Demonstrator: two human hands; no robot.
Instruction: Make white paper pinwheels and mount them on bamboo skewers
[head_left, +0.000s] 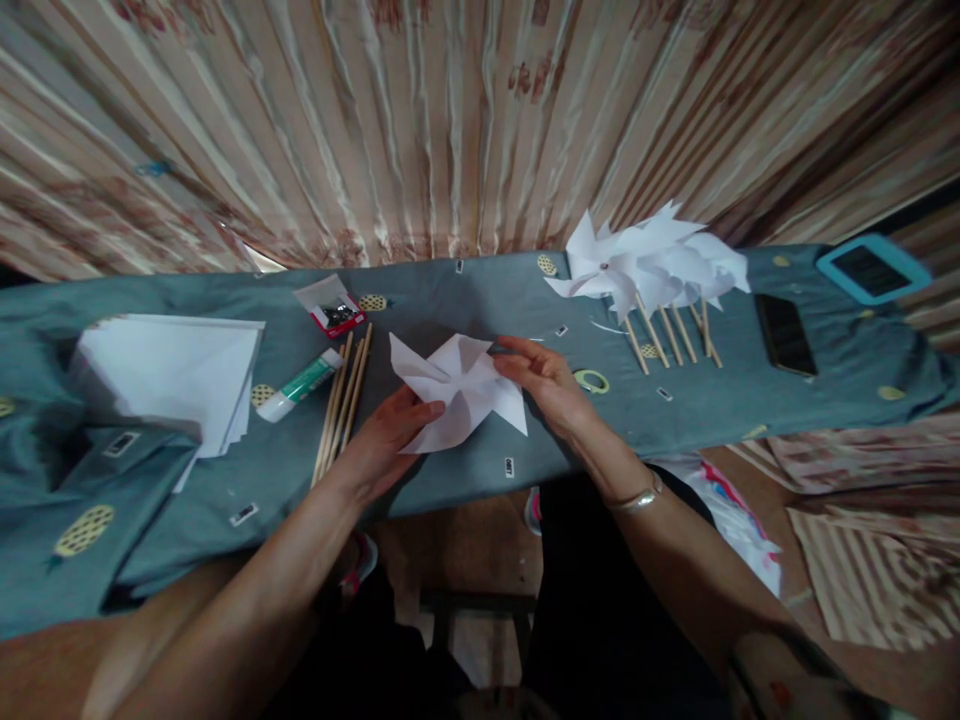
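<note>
A white paper pinwheel (459,385) with folded blades is held over the cloth-covered table in front of me. My left hand (396,425) grips its lower left side, the thumb on top of the paper. At the upper right blade, the fingers of my right hand (544,380) hold the paper's edge. No stick shows on this pinwheel. Several thin wooden sticks (343,405) lie just left of my left hand. Beside them are a green and white glue stick (300,385) and an open small box (334,308) of dark metallic pieces.
Several pinwheels on sticks (652,265) lie together at the back right. Near them are a roll of tape (592,381), a dark phone (785,335) and a blue-framed tablet (874,270). A stack of white paper (172,370) lies left. A pleated curtain (450,130) hangs behind the table.
</note>
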